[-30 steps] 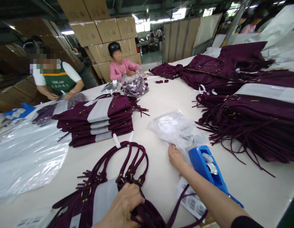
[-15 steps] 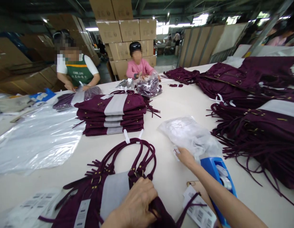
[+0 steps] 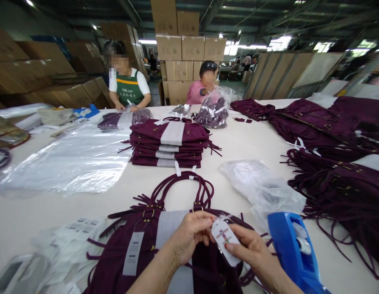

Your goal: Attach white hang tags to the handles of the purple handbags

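Note:
Over a purple fringed handbag (image 3: 115,245) lying at the front of the table, both hands meet. My right hand (image 3: 253,249) pinches a white hang tag (image 3: 225,241) with a small coloured figure, thumb on its face. Beside the tag's top end, my left hand (image 3: 192,234) has thumb and forefinger pressed together; what lies between them is too small to make out. The bag's looped handles (image 3: 177,179) point away from me, and a pale paper band (image 3: 169,226) crosses its middle. A printed strip label (image 3: 133,253) hangs on its left part.
Stacked purple bags (image 3: 171,143) stand behind the handles. A blue tape dispenser (image 3: 292,245) and a translucent plastic bag (image 3: 263,183) are on the right, near a large fringed pile (image 3: 339,179). Plastic sheets (image 3: 75,159) lie left. Two people work across the table.
My right hand has come back from the plastic bag to the middle with the tag. My left hand has let go of the handbag and risen to the tag. The view has shifted left.

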`<state>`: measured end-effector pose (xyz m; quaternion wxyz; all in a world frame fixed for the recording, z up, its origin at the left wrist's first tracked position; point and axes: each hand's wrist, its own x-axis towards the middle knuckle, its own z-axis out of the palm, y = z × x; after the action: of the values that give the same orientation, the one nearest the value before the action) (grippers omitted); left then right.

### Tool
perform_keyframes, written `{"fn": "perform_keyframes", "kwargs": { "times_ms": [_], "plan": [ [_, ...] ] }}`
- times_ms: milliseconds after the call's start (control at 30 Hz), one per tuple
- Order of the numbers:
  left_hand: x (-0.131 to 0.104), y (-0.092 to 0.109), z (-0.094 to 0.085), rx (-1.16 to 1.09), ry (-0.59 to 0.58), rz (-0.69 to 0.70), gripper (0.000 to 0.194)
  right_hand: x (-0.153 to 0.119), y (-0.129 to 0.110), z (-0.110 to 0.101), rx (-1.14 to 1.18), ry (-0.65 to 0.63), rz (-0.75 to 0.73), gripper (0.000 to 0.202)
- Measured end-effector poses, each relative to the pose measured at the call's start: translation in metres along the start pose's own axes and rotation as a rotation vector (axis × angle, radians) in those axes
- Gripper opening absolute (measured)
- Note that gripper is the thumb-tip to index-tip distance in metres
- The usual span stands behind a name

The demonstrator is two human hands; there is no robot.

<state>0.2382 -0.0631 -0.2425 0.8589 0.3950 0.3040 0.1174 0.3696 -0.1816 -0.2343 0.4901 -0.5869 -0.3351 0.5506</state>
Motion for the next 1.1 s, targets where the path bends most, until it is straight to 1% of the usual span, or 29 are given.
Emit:
{"fn": "perform_keyframes", "kwargs": {
  "times_ms": [100,167,267,400,467,533,600,667,700,767,900,1100],
  "plan": [
    [-0.012,0.000,-0.007,0.007,0.047,0.024,0.037,0.002,0.005,0.019,-0.104,-0.043,0.014,0.031],
    [-0.019,-0.001,-0.012,0.082,0.101,0.063,0.032,0.003,0.010,0.030,-0.118,-0.044,0.032,0.029],
    [-0.027,-0.003,-0.021,0.221,0.213,0.137,0.018,0.005,0.018,0.046,-0.080,-0.046,0.064,0.031],
    [-0.033,-0.007,-0.037,0.324,0.327,0.227,0.017,0.007,0.031,0.067,0.056,-0.045,0.112,0.037],
    [-0.037,-0.006,-0.047,0.424,0.418,0.298,0.017,0.006,0.038,0.076,0.125,-0.050,0.142,0.038],
    [-0.042,-0.003,-0.059,0.494,0.535,0.369,0.018,0.003,0.044,0.083,0.155,-0.073,0.166,0.037],
    [-0.046,0.002,-0.070,0.474,0.662,0.427,0.017,-0.001,0.050,0.087,0.163,-0.106,0.187,0.035],
    [-0.050,0.007,-0.078,0.405,0.741,0.460,0.017,-0.005,0.053,0.090,0.171,-0.131,0.204,0.034],
    [-0.052,0.009,-0.080,0.379,0.752,0.465,0.016,-0.006,0.054,0.091,0.178,-0.134,0.209,0.034],
    [-0.056,0.011,-0.082,0.375,0.736,0.460,0.017,-0.008,0.055,0.092,0.190,-0.134,0.214,0.034],
    [-0.063,0.007,-0.081,0.381,0.703,0.438,0.018,-0.011,0.058,0.091,0.190,-0.128,0.225,0.033],
    [-0.068,-0.008,-0.083,0.128,0.672,0.323,0.020,-0.018,0.081,0.092,0.219,-0.125,0.269,0.035]
  ]
}}
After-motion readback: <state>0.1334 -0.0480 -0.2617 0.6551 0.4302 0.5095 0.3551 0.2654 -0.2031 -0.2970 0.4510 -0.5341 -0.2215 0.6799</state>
